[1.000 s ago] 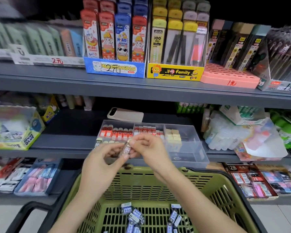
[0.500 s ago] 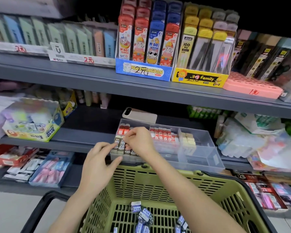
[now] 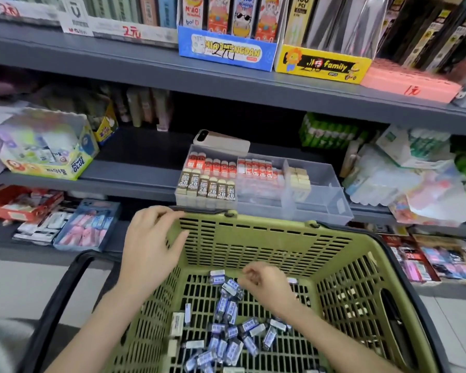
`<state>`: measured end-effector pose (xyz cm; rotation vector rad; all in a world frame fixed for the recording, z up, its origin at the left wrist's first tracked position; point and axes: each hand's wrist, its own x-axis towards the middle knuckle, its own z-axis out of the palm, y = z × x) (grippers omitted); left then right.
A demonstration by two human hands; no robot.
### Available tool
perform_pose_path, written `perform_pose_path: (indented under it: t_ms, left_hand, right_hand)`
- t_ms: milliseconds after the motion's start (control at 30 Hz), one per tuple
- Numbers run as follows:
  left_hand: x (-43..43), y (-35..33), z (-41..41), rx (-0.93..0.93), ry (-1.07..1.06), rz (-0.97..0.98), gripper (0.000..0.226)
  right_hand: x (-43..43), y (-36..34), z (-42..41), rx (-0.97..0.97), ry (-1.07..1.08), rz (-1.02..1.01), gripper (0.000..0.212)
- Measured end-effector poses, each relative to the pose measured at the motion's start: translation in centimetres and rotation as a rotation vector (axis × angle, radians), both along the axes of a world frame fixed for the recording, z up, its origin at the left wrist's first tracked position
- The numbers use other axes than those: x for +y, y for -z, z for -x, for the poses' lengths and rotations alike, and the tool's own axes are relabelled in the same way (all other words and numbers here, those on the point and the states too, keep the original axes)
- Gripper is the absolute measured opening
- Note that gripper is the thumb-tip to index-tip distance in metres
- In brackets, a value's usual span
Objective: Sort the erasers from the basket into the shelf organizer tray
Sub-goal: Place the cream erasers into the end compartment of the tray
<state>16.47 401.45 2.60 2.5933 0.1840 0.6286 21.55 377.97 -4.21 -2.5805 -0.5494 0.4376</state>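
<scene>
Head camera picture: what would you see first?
The big green basket at the bottom grabs the eye, with blue-wrapped erasers heaped on its floor and the right hand down among them. Above it, on the middle shelf, a clear tray holds neat rows of erasers; the left hand is at the basket's rim.

Basket (image 3: 253,246) near side cut off (bottom edge).

Even, fairly bright light is cast from overhead. The recess behind the middle shelf (image 3: 135,170) is left in deep shadow. Soft blur is noted on goods (image 3: 428,189) at the right edge. The upper shelf (image 3: 145,68) is bowed by wide-angle distortion. The basket (image 3: 253,238) is rendered sharpest.
</scene>
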Motion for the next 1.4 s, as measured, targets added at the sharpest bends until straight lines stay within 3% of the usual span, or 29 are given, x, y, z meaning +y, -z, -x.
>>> perform_pose_path:
  t_ms: [100,233,367,467,667,767,867,1000,1200,1400]
  left_hand:
    - [-0.3,0.1,0.4,0.016,0.003,-0.009,0.033]
    - [-0.6,0.1,1.4,0.03,0.016,-0.008,0.028]
    - [-0.6,0.1,2.5,0.01,0.008,0.062,0.028]
    - [-0.6,-0.2,2.5,0.028,-0.027,0.1,0.033]
    - [-0.6,-0.1,2.4,0.051,-0.015,0.06,0.038]
    - [-0.6,-0.1,2.3,0.049,-0.02,0.08,0.037]
    - [-0.6,-0.1,2.2,0.053,-0.021,0.084,0.036]
    - [-0.6,-0.2,2.1,0.062,-0.026,0.067,0.034]
    - [-0.6,-0.1,2.1,0.073,-0.027,0.069,0.032]
    - [-0.8,-0.2,2.1,0.067,-0.024,0.077,0.029]
  right_hand:
    - [0.3,4.2,0.7,0.024,-0.049,0.117,0.035]
    - [2.6,6.4,1.9,-0.092,-0.153,0.169,0.051]
    - [6.0,6.9,4.8,0.029,-0.512,0.02,0.065]
    - [8.3,8.0,7.2,0.03,-0.715,0.147,0.075]
    - [9.8,9.5,7.5,-0.121,-0.524,0.175,0.063]
    - [9.4,9.5,5.8,-0.106,-0.396,0.124,0.051]
    - [8.9,9.4,4.4,-0.047,-0.468,0.095,0.043]
    - [8.9,9.8,5.0,-0.025,-0.623,0.209,0.053]
    - [7.8,9.7,5.1,0.095,-0.569,0.196,0.034]
    - [7.6,9.1,5.3,0.152,-0.478,0.073,0.041]
